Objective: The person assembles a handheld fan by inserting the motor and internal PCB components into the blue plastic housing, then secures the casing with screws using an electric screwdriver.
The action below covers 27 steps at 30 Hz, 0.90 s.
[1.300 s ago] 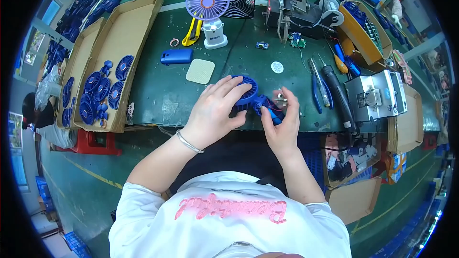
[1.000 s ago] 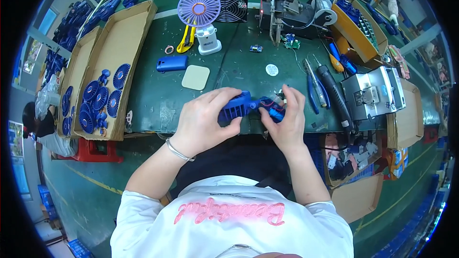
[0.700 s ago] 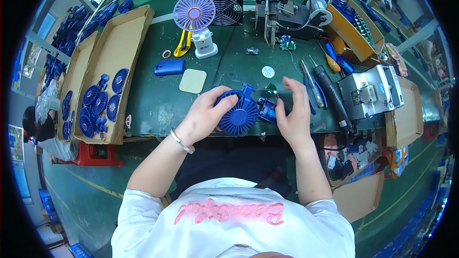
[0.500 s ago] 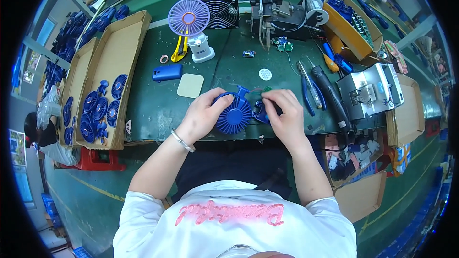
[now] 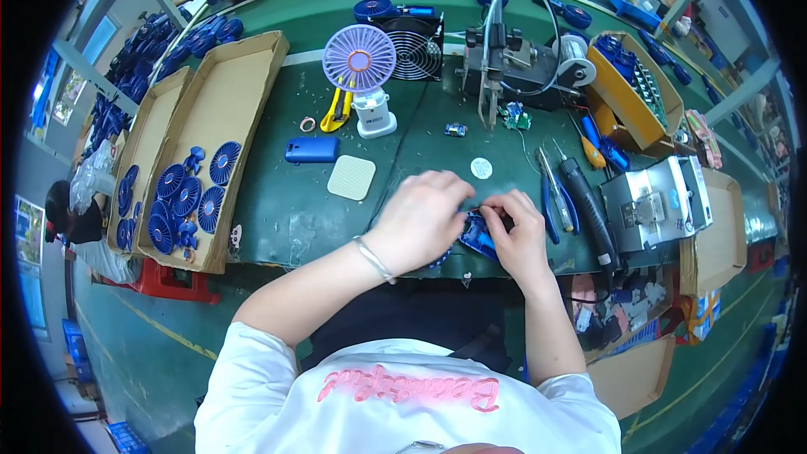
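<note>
At the near edge of the bench, a blue plastic handle housing (image 5: 477,237) lies between my hands. My right hand (image 5: 519,234) is closed in a pinch at the housing's upper end; whatever is between the fingertips is too small to name. Reaching across from the left, my left hand (image 5: 420,217) has curled fingers, blurred by motion, close to the right fingertips. Most of the blue fan head is hidden beneath the left hand, with only a sliver of its rim (image 5: 441,258) showing. A round white sticker (image 5: 481,168) lies just beyond the hands.
Left are a cardboard tray (image 5: 220,92) with blue fan blades, a blue case (image 5: 312,150) and a cream square pad (image 5: 350,177). Farther back stand a white-and-purple fan (image 5: 359,60) and a soldering stand (image 5: 504,59). Right lie pliers (image 5: 553,206), a black electric screwdriver (image 5: 586,202) and a metal box-shaped device (image 5: 651,202).
My left hand has let go of the fan head's side and moved right, over it, toward my right hand. The bench sits slightly lower in view.
</note>
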Motion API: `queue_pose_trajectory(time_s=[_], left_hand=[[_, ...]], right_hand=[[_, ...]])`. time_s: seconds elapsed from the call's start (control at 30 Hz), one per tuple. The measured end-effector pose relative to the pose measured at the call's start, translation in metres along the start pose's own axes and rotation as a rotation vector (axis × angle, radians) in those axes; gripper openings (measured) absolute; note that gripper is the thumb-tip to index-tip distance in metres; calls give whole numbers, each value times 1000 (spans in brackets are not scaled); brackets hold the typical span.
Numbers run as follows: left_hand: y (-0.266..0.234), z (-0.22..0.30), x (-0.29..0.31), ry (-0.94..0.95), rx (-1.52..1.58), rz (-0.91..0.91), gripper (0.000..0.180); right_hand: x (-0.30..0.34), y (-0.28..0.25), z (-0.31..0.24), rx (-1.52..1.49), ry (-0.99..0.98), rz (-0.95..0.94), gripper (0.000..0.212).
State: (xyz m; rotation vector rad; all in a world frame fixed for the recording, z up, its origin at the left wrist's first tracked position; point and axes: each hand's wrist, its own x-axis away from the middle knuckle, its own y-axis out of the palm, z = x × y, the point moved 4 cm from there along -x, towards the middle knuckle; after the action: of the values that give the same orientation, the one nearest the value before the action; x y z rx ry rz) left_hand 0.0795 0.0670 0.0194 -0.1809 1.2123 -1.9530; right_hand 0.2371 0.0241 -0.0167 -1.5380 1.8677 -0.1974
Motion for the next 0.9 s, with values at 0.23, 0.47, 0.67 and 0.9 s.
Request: queue_pose_trajectory(time_s=[0.23,0.47,0.67,0.9], left_hand=[[14,-4,-15,3,-37,-170,17],[-49,2,12,-14,200,132,6],[-153,-79,-6,-170,604,997,13],[-147,-303,-82,-598,143,913,33]], right_hand=[[5,2,0,35,-17,83,7],[15,5,-20,153,-84,31,20],[17,6,-13,197,-64,174,14],[7,14,-12,192,-25,142,15]])
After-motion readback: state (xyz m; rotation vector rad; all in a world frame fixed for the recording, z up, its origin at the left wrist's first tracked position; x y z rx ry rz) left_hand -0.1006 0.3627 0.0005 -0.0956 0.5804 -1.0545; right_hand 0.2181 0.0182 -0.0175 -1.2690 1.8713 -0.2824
